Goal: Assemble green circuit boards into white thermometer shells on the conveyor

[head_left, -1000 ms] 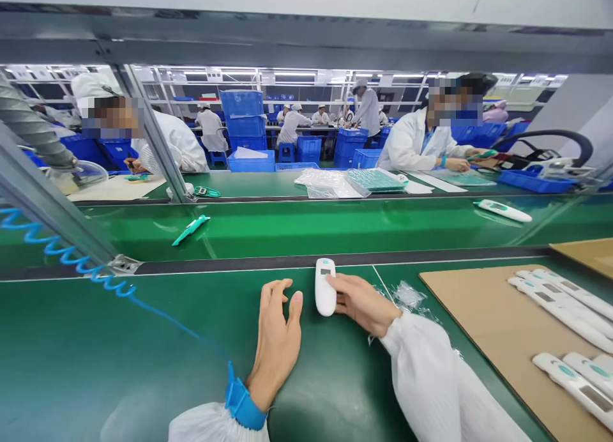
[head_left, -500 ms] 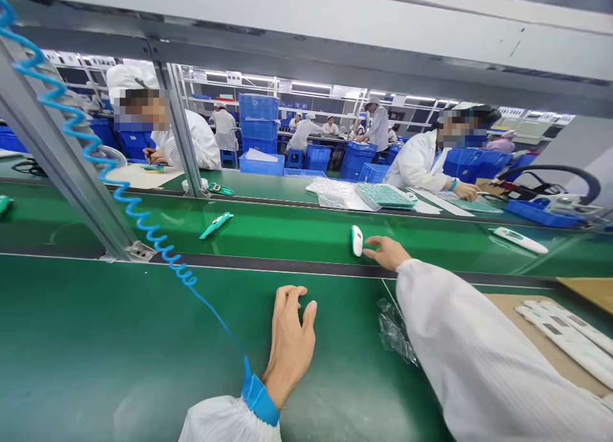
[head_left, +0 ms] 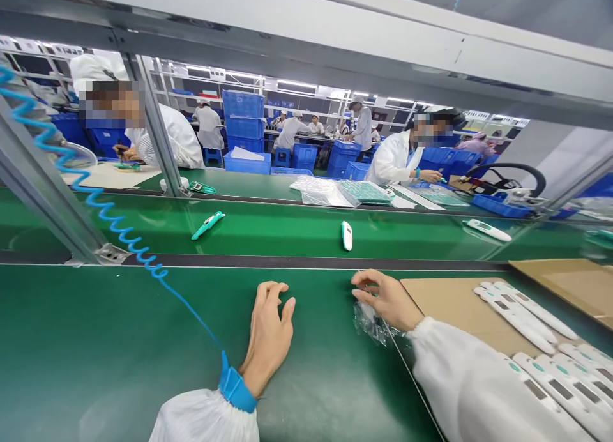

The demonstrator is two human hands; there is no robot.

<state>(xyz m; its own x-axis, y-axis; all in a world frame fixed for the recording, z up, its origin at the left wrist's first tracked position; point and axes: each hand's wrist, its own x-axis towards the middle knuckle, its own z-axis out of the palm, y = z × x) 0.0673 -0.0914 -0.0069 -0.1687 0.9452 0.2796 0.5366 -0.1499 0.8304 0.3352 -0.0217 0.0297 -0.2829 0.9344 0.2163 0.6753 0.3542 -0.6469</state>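
My left hand (head_left: pixel 269 330) hovers over or rests on the green worktop (head_left: pixel 143 346), fingers loosely curved and apart, holding nothing. A blue wrist strap (head_left: pixel 237 389) with a coiled cord is around that wrist. My right hand (head_left: pixel 389 298) is open and empty above a crumpled clear plastic bag (head_left: pixel 371 324); whether it touches the bag I cannot tell. Beyond it, on the green belt, lies a small white device with a teal edge and a display, like a digital thermometer (head_left: pixel 347 236). Several white thermometer-like casings (head_left: pixel 517 314) lie on cardboard (head_left: pixel 440 290) to the right.
A teal casing (head_left: pixel 208 225) lies on the belt at left, another white thermometer-like device (head_left: pixel 488 230) at right. A metal post (head_left: pixel 52 180) stands left and a metal beam (head_left: pixel 306 33) crosses overhead. Two co-workers in white sit across the belt, near plastic-wrapped trays (head_left: pixel 364 191).
My right hand has drawn back from beside the white device on the belt to above the worktop, empty. The view has shifted right, showing more casings. My left hand keeps its pose.
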